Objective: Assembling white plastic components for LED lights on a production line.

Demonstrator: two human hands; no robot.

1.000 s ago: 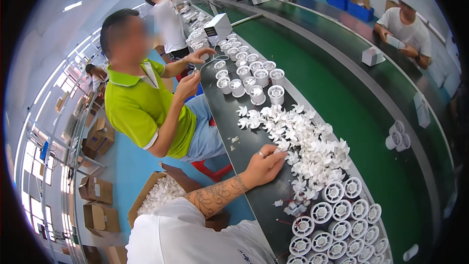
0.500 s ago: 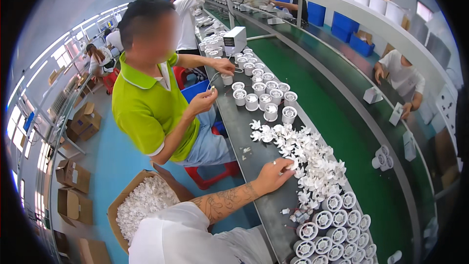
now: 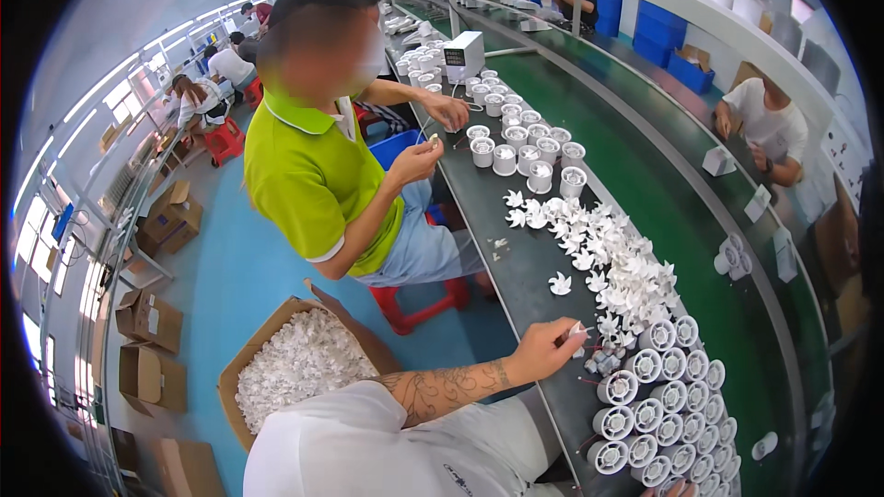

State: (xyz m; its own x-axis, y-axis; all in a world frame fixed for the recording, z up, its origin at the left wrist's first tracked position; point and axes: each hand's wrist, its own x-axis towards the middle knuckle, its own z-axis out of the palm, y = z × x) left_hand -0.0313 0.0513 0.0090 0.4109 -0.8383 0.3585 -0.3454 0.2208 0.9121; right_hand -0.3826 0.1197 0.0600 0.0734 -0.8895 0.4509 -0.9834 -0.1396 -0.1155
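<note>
My left hand (image 3: 551,350) reaches over the dark bench, thumb and fingers pinched on a small white piece (image 3: 578,329). Its kind is mostly hidden by the fingers. Beside the fingertips lies a small heap of silver motors with thin wires (image 3: 603,361). A loose white fan impeller (image 3: 560,284) rests farther off, apart from the long pile of white impellers (image 3: 622,258). At the lower edge, only a few fingers of my right hand (image 3: 680,490) show, next to rows of round white housings (image 3: 645,405); their grip is cut off.
A cardboard box (image 3: 230,387) full of small white parts stands at my left. A co-worker in a green shirt (image 3: 304,184) sits on a red stool (image 3: 414,313), handling a cable by more white housings (image 3: 516,138). A green conveyor (image 3: 709,313) runs along the bench's right side.
My left hand has moved nearer, from the impeller pile to the motors. A single impeller now shows where it was. Fingers of my right hand have appeared at the lower edge. The view has shifted.
</note>
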